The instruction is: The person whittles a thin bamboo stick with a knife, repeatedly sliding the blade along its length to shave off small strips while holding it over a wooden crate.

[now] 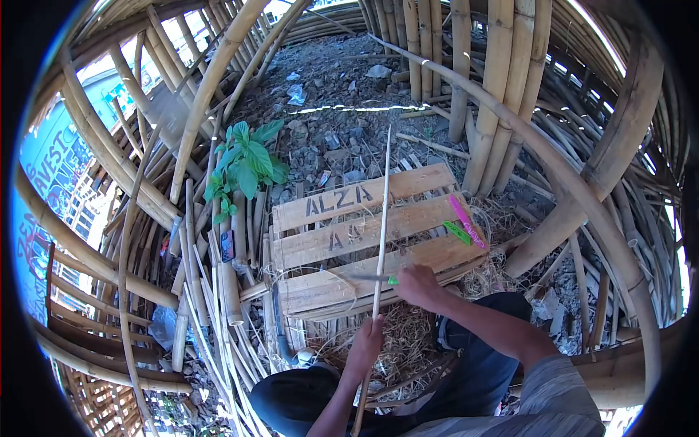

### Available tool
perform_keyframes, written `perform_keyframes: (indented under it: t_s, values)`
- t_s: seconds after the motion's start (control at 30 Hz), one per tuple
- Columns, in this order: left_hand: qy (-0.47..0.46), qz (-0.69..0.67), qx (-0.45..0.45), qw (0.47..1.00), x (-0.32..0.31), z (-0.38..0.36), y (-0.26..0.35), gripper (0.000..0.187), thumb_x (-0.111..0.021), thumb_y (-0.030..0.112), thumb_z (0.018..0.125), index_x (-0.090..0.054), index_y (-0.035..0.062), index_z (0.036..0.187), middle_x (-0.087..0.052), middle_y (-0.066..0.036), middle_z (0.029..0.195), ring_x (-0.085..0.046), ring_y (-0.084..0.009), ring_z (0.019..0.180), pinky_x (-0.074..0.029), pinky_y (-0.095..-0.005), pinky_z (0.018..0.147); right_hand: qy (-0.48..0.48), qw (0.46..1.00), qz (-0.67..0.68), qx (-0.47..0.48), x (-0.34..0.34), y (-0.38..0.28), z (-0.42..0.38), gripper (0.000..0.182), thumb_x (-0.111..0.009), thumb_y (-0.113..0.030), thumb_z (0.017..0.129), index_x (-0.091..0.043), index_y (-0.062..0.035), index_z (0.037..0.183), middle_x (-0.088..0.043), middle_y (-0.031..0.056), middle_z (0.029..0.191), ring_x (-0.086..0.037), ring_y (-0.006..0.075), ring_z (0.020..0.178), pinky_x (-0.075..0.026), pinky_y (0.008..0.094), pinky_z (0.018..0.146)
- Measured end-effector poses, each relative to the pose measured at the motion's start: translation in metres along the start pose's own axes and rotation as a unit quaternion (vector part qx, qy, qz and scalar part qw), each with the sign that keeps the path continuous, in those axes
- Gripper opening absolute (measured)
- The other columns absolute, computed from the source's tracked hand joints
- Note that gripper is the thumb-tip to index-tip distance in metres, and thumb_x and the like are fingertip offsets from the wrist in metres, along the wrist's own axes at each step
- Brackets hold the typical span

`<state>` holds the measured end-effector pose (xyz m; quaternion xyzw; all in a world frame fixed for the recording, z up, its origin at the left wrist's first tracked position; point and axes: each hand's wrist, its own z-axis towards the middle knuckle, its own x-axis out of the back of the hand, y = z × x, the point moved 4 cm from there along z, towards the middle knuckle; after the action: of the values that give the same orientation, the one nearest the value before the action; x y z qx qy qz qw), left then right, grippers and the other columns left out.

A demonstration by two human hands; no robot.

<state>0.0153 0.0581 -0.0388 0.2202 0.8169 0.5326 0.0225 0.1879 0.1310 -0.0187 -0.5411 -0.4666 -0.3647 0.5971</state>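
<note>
My left hand (366,344) is wrapped round a long, pale bamboo strip (384,211), which rises past the wooden slat crate and tapers to a thin tip at the far end. In my right hand (421,286) is a knife (370,277) with a bright green handle. Its blade points left and crosses the strip just above my left hand. Below both hands stands the crate (309,256), stencilled "ALZA". On the crate's right end lie a green piece (457,232) and a pink piece (466,216), both long and flat.
Pale shavings (408,331) cover the ground between my legs and the crate. Thin bamboo strips (218,313) lean at the left, near a leafy plant (246,162). Thick bamboo poles (499,95) stand at the right. Gravel (320,138) spreads beyond the crate.
</note>
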Motion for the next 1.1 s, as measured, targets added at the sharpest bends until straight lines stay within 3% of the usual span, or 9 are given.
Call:
perform_keyframes:
  t_s: [0.1,0.3,0.37,0.5,0.63,0.7,0.83,0.97,1.1]
  values:
    - [0.044,0.071,-0.055,0.995,-0.002,-0.002,-0.006,0.041,-0.04,0.034,0.098,-0.045,0.0002,0.077,-0.046,-0.009,0.054,-0.046,-0.0199,0.049,-0.037,-0.0362,0.049,-0.056,0.997,-0.026,0.034,-0.007,-0.01,-0.004,0.023,-0.065,-0.026,0.071,-0.068,-0.003,0.074,-0.064,0.019,0.068,-0.065,0.0336,0.066,-0.052,0.0432,0.063]
    - [-0.013,-0.021,-0.013,1.0,-0.006,-0.018,0.01,0.039,-0.038,0.033,0.099,-0.044,0.0016,0.077,-0.043,-0.008,0.053,-0.045,-0.0207,0.047,-0.037,-0.035,0.048,0.034,0.993,0.023,-0.106,0.016,0.044,0.013,0.023,-0.065,-0.024,0.07,-0.067,-0.0015,0.071,-0.063,0.02,0.068,-0.065,0.0332,0.066,-0.052,0.0432,0.064]
    - [-0.014,-0.021,-0.008,1.0,-0.006,-0.011,0.006,0.039,-0.038,0.033,0.099,-0.043,0.0023,0.077,-0.043,-0.007,0.053,-0.045,-0.0194,0.046,-0.036,-0.0341,0.048,-0.048,0.998,-0.001,0.041,-0.005,0.003,-0.015,0.024,-0.065,-0.025,0.072,-0.066,-0.0012,0.068,-0.063,0.0202,0.067,-0.065,0.0332,0.064,-0.052,0.0447,0.062]
    - [-0.014,0.009,-0.049,0.999,-0.007,-0.016,-0.003,0.039,-0.038,0.035,0.099,-0.041,0.0047,0.075,-0.042,-0.003,0.054,-0.043,-0.0124,0.045,-0.035,-0.0307,0.045,0.035,0.99,0.066,-0.119,0.007,0.051,0.024,0.026,-0.062,-0.023,0.073,-0.064,0.0026,0.068,-0.061,0.0229,0.063,-0.064,0.0371,0.064,-0.051,0.0469,0.062]
    - [-0.063,-0.144,0.035,0.987,-0.013,-0.022,0.011,0.041,-0.034,0.038,0.099,-0.037,0.0102,0.069,-0.039,0.0,0.048,-0.035,-0.0084,0.035,-0.025,-0.0251,0.033,-0.006,0.986,0.083,-0.142,0.034,0.05,0.015,0.025,-0.061,-0.02,0.073,-0.065,0.0038,0.078,-0.064,0.0223,0.075,-0.065,0.0366,0.072,-0.052,0.0454,0.067]
    - [-0.049,-0.12,0.016,0.991,-0.01,-0.014,0.007,0.041,-0.034,0.038,0.099,-0.037,0.0102,0.069,-0.038,0.001,0.048,-0.035,-0.0082,0.036,-0.026,-0.0249,0.033,-0.115,0.992,0.042,0.016,0.008,0.012,-0.005,0.026,-0.062,-0.023,0.073,-0.066,0.0028,0.078,-0.064,0.021,0.074,-0.065,0.0353,0.073,-0.051,0.0462,0.066]
    - [-0.018,-0.016,-0.07,0.997,-0.01,-0.013,-0.005,0.04,-0.034,0.039,0.099,-0.038,0.0108,0.07,-0.038,0.001,0.049,-0.036,-0.0075,0.037,-0.027,-0.0239,0.033,-0.077,0.994,0.067,-0.034,0.011,0.025,0.004,0.026,-0.062,-0.023,0.073,-0.066,0.0027,0.076,-0.064,0.0213,0.075,-0.065,0.0355,0.073,-0.051,0.0456,0.067]
    - [-0.059,-0.14,0.019,0.988,-0.02,-0.023,0.005,0.037,-0.036,0.038,0.099,-0.039,0.0107,0.074,-0.037,0.002,0.05,-0.035,-0.0064,0.039,-0.026,-0.0227,0.035,-0.025,0.991,0.058,-0.12,0.028,0.066,0.022,0.026,-0.062,-0.024,0.073,-0.066,0.0021,0.077,-0.065,0.0212,0.075,-0.065,0.0352,0.073,-0.051,0.0447,0.068]
    - [-0.057,-0.132,0.012,0.99,-0.011,-0.005,-0.008,0.035,-0.037,0.036,0.099,-0.039,0.0113,0.075,-0.036,0.003,0.053,-0.033,-0.0057,0.039,-0.024,-0.0225,0.035,-0.078,0.996,0.023,0.031,-0.001,0.008,-0.009,0.025,-0.063,-0.025,0.072,-0.067,-0.0004,0.073,-0.065,0.0187,0.07,-0.066,0.0336,0.069,-0.052,0.0436,0.065]
